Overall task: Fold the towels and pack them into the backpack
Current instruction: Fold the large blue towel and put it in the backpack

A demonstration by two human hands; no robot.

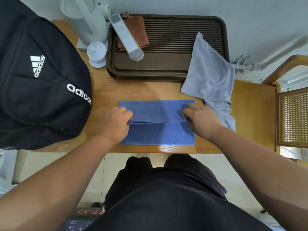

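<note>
- Hands: L hand (pixel 116 122) and R hand (pixel 200 120) are both clenched in a pinch on the blue towel (pixel 158 134). Each grips one end of a folded edge that runs across the towel's middle. The edge sits slightly raised off the layer below.
- Blue towel: flat on the wooden table (pixel 103 90), centre, near the front edge, long side running L–R.
- Black backpack (pixel 41 80): on the table's left side, just beside the L hand and apart from the blue towel. Zip state can't be told.
- Grey towel (pixel 210 72): rumpled, to the right of the blue towel. Its upper part is draped over the front-right corner of the dark tray (pixel 166 70); its lower part is bunched just beside the R hand. Contact w/ the blue towel can't be told.
- Chair (pixel 291 117): woven panel, at the table's right end.
- Tray: back centre, slatted top. It holds a brown cloth (pixel 138 30) w/ a long white device (pixel 126 39) lying diagonally across it.
- White lidded cup (pixel 97 54): just left of the tray. White kettle (pixel 86 19) behind it, back left.
</note>
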